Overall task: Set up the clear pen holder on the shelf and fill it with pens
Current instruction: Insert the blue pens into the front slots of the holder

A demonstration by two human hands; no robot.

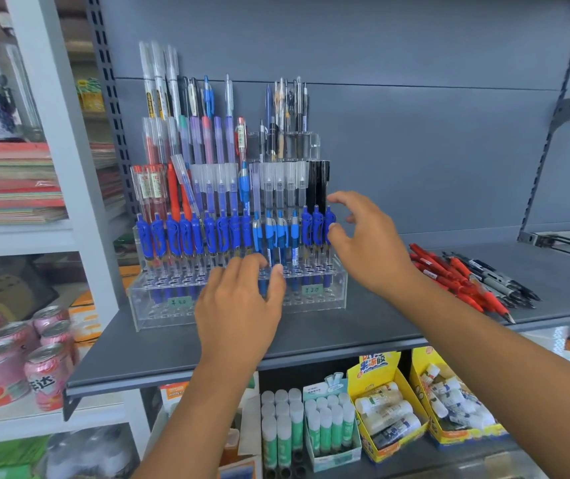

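A grey back panel (380, 46) adjoins a white rack (52, 108) leftward.

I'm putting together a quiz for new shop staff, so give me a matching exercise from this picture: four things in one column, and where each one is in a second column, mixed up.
Things:
1. clear pen holder
2. loose red and black pens
3. green glue sticks
4. pink cans

Places:
A. upright on the shelf below
B. standing on the left part of the grey shelf
C. far left, low in the view
D. lying flat on the grey shelf, right side

Pairs: 1-B, 2-D, 3-A, 4-C
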